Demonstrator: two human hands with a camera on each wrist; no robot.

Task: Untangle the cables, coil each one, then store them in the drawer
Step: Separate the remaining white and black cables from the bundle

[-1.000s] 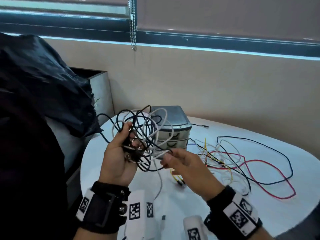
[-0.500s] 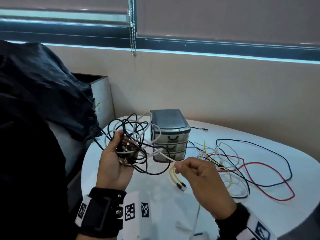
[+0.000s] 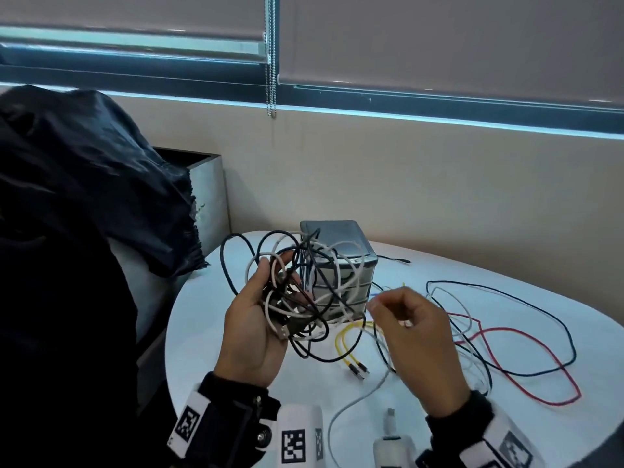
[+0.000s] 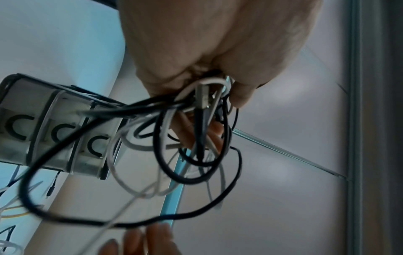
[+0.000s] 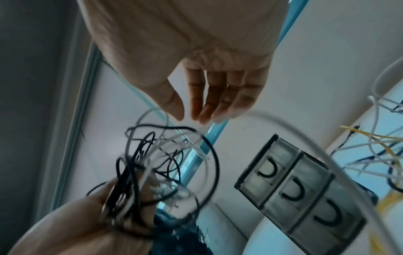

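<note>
My left hand (image 3: 251, 329) grips the black-and-white tangle (image 3: 297, 295) above the table (image 3: 209, 349); my right hand (image 3: 413, 336) hovers beside it, fingers relaxed, holding nothing (drawers (image 3: 341, 282) shut). Yanking a loop could tighten the knot.

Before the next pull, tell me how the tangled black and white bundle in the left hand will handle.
The cable bundle is probably floppy: its loops sag and splay around the left hand. Likely light, since one hand grips it. Pulling one strand may tighten the crossings, as black and white loops interlace.
</note>
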